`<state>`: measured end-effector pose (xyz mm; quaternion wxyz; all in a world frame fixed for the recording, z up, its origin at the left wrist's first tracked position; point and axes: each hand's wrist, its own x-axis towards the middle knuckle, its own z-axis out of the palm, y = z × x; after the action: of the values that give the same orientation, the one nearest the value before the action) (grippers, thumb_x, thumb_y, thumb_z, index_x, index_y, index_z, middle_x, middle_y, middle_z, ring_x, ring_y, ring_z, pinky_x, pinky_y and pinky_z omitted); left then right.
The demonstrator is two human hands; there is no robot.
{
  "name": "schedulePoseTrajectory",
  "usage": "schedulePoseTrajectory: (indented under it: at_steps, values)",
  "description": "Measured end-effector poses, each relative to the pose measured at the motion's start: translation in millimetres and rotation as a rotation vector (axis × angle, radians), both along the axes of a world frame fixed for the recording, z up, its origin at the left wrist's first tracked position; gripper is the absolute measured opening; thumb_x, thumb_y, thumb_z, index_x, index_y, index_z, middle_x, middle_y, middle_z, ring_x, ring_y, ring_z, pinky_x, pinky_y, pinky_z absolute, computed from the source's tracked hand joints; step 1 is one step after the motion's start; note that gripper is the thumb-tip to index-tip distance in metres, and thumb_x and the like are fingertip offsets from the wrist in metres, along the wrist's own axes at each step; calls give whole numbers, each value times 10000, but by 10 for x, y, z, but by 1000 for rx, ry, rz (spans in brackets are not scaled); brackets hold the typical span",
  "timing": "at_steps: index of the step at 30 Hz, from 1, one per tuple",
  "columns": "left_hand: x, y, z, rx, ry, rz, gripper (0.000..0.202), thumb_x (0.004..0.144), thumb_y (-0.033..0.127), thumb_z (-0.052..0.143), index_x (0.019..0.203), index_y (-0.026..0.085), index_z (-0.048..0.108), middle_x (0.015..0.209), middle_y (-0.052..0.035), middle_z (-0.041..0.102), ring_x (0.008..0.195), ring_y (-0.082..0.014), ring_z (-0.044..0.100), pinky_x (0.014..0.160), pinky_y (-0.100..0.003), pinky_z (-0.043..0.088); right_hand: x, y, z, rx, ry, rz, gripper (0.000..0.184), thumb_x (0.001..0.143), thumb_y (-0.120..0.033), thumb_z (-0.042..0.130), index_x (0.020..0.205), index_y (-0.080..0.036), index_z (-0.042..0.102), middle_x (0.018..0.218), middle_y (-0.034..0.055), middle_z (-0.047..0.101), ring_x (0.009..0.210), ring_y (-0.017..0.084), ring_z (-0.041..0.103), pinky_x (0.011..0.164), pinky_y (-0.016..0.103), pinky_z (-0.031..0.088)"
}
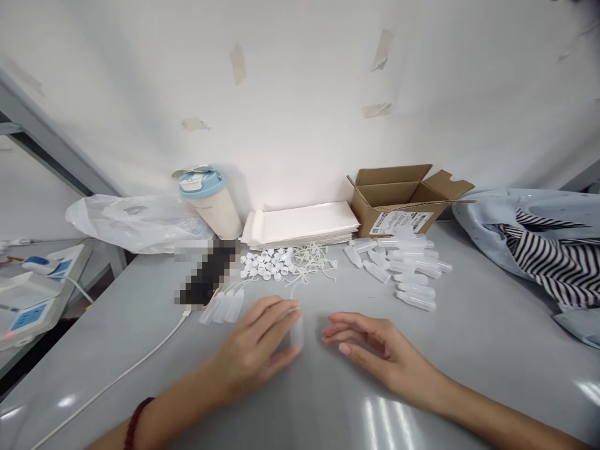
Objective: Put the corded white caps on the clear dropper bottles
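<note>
Between the fingertips and thumb of my left hand (257,344) is a small translucent plastic bottle (296,330), blurred, with a thin white string rising from its top. My right hand (375,347) hovers to its right, fingers loosely curved and apart, with nothing in it. Left of my left hand lie several bottles with strings attached (225,306). Beyond the hands are a heap of small white caps (267,264) and a tangle of white strings (315,259). Several bare bottles (412,262) lie in a loose pile at the right.
Along the wall stand a cup with a blue lid (213,203), a stack of white envelopes (304,225) and an open cardboard box (403,203). A pixelated dark phone-like object (209,275) trails a white cable (135,369). A plastic bag (140,225) and striped cloth (548,256) flank these.
</note>
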<state>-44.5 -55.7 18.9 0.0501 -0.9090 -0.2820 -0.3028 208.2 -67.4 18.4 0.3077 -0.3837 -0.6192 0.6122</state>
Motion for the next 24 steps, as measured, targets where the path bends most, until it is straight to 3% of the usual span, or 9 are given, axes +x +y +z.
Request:
schedulePoseTrajectory:
  at_steps: [4, 8, 16, 24]
  values:
    - [-400, 88, 89, -178, 166, 95, 341, 865, 197, 610, 1195, 147, 538, 1170, -119, 618, 1104, -259, 532, 908, -417, 514, -13, 23, 58, -5, -37, -34, 319, 889, -336, 580, 1185, -218, 563, 1094, 90, 689, 1037, 207, 646, 961, 413, 471]
    - [-601, 186, 219, -301, 268, 117, 344, 805, 181, 663, 1142, 172, 594, 1147, -84, 641, 1099, -260, 529, 906, -396, 510, -16, 37, 82, 8, -25, -91, 245, 894, -374, 565, 1093, -234, 593, 1041, 71, 705, 977, 200, 667, 958, 419, 469]
    - [-740, 300, 339, -540, 353, 237, 380, 792, 246, 676, 1167, 235, 614, 1168, -35, 639, 1160, -253, 496, 948, -379, 476, 14, 40, 93, 29, -46, -118, 219, 901, -391, 543, 1039, -237, 612, 987, 66, 717, 928, 202, 672, 893, 394, 496]
    - [-740, 315, 354, -608, 334, 261, 381, 821, 309, 635, 1191, 237, 578, 1243, -45, 588, 1210, -261, 445, 986, -405, 447, 12, 54, 115, 25, -24, -163, 214, 892, -404, 552, 1007, -232, 606, 954, 61, 712, 891, 195, 677, 866, 374, 503]
